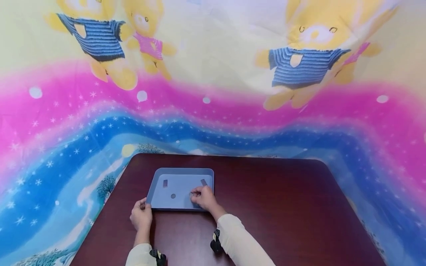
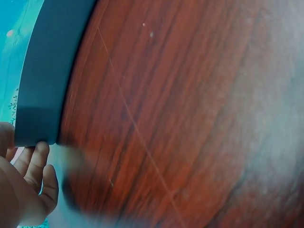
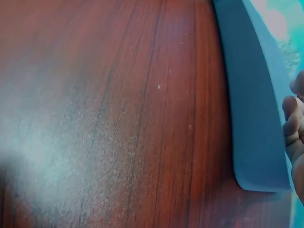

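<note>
A grey-blue rectangular tray (image 1: 184,171) lies on the table. My left hand (image 1: 141,217) grips its near left corner, and in the left wrist view the curled fingers (image 2: 42,154) touch the end of the tray's wall. Over the right part of the tray, my right hand (image 1: 204,198) pinches a small grey piece (image 1: 191,194), mostly hidden by the fingertips. A dark round coin-like disc (image 1: 173,196) lies near the tray's middle. Small grey rectangular pieces lie farther back, one at the left (image 1: 165,183) and one at the right (image 1: 203,182), just beyond my right hand.
The dark reddish-brown wooden table (image 1: 283,207) extends to the right of the tray and in front of it. Behind the table hangs a printed cloth (image 1: 233,111) with bears and snowflakes. Black wrist cameras (image 1: 216,242) sit on both sleeves.
</note>
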Available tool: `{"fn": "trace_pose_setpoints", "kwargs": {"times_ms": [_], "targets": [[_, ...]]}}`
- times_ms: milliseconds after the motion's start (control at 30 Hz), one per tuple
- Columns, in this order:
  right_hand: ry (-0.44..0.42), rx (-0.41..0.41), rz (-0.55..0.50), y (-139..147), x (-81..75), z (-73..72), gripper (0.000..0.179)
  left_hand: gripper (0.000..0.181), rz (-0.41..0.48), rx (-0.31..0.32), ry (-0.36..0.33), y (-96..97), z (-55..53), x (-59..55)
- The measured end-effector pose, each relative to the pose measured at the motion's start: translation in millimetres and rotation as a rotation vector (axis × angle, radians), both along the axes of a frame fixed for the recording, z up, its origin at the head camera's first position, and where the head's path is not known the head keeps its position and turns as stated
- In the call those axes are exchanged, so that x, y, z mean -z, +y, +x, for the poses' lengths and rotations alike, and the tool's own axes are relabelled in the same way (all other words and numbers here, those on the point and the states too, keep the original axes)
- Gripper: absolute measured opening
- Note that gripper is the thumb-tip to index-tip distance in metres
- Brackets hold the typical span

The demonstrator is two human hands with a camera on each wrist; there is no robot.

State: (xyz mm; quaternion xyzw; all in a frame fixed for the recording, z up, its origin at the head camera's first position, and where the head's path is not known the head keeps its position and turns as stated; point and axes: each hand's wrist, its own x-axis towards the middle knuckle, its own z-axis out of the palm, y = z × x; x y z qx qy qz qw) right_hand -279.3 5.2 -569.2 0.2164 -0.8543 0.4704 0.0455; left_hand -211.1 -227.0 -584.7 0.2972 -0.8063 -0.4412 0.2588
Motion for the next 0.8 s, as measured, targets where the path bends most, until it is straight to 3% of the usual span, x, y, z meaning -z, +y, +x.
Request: {"fn": "trace_pose_setpoints", "kwargs": {"times_ms": [200, 333, 800], "targets": [[0.081, 0.024, -0.028, 13.7, -4.1, 9.7, 0.014, 0.023, -0.023, -0.009, 0.024, 2.7, 5.1, 2.2], [0.082, 0.020, -0.028, 20.3, -7.1, 9.9, 0.013, 0.021, -0.021, -0.010, 0.032, 1.9, 4.7, -0.3], [0.037, 0.066, -0.045, 57.0, -12.7, 7.2, 0.015, 0.027, 0.011, 0.044, -0.079, 1.7, 3.2, -12.2]]}}
